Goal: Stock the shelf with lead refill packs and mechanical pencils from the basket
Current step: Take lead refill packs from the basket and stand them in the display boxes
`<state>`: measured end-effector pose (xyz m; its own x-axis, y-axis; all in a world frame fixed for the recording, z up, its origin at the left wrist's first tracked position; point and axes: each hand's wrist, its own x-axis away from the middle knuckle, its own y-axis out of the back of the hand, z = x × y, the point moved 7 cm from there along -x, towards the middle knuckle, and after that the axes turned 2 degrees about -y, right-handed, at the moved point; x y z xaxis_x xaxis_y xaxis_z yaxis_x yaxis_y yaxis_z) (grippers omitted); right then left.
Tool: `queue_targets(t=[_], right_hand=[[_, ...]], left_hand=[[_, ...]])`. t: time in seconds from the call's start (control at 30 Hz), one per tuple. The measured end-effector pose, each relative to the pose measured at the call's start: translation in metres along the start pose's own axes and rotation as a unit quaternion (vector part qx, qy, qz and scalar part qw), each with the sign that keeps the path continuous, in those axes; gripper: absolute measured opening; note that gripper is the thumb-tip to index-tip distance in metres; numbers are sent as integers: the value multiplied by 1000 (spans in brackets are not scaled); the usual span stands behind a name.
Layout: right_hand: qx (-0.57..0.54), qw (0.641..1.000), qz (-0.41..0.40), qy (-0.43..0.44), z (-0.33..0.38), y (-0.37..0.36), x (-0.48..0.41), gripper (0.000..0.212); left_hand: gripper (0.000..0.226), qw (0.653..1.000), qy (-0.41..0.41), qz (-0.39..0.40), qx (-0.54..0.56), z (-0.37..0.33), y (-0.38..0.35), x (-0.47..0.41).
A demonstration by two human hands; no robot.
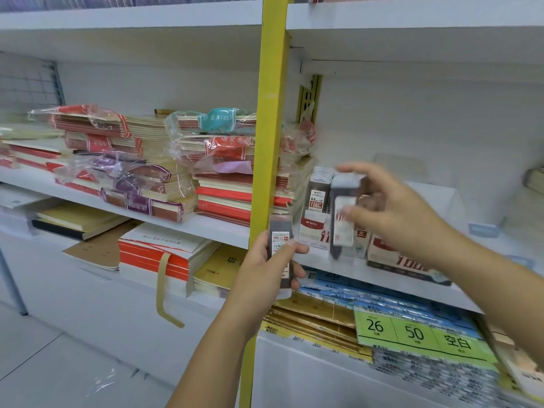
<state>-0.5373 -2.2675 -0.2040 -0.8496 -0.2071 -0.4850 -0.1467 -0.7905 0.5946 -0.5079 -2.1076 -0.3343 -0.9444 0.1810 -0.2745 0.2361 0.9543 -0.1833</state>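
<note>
My left hand (265,272) grips a stack of dark lead refill packs (279,231) upright, in front of the yellow shelf post (272,113). My right hand (391,210) holds one dark refill pack (343,219) with a white and red label, blurred, just above the white shelf (338,263). Behind it a display box of refill packs (318,201) stands on that shelf, next to a red and white carton (394,257). No basket and no mechanical pencils are in view.
Stacks of wrapped exercise books (206,160) fill the shelf left of the post. Notebooks (153,248) lie on the lower left shelf. Blue, gold and green paper packs (412,328) sit under the right shelf. A white box (435,201) stands at the back right.
</note>
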Motion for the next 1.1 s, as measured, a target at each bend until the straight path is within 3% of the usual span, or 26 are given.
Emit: queue_targets(t=[0.07, 0.17, 0.27, 0.4, 0.63, 0.8, 0.93, 1.0, 1.1], right_hand=[[-17, 997, -75, 24, 5, 30, -12, 48], [77, 986, -135, 59, 7, 54, -28, 40], [193, 970, -130, 71, 3, 53, -39, 40], [267, 957, -86, 71, -10, 39, -46, 39], [247, 966, -75, 22, -31, 31, -60, 39], [343, 937, -69, 20, -40, 23, -62, 24], [386, 918, -88, 19, -38, 24, -55, 32], [366, 924, -105, 43, -27, 22, -43, 31], [257, 961, -79, 58, -13, 6, -18, 29]], left_hand=[[13, 1000, 10, -12, 5, 4, -1, -2], [12, 1000, 4, -21, -12, 6, -1, -4], [13, 999, -2, -32, 1, 5, 0, -6], [13, 999, 2, -42, 6, 6, 2, -7], [12, 999, 0, -38, -5, 6, 3, -6], [13, 1000, -14, -27, -4, 2, 1, -6], [16, 1000, -18, -19, -4, -1, 0, -5], [16, 1000, -21, -12, -11, -2, -1, -4], [18, 999, -31, 5, -28, -6, -5, -2]])
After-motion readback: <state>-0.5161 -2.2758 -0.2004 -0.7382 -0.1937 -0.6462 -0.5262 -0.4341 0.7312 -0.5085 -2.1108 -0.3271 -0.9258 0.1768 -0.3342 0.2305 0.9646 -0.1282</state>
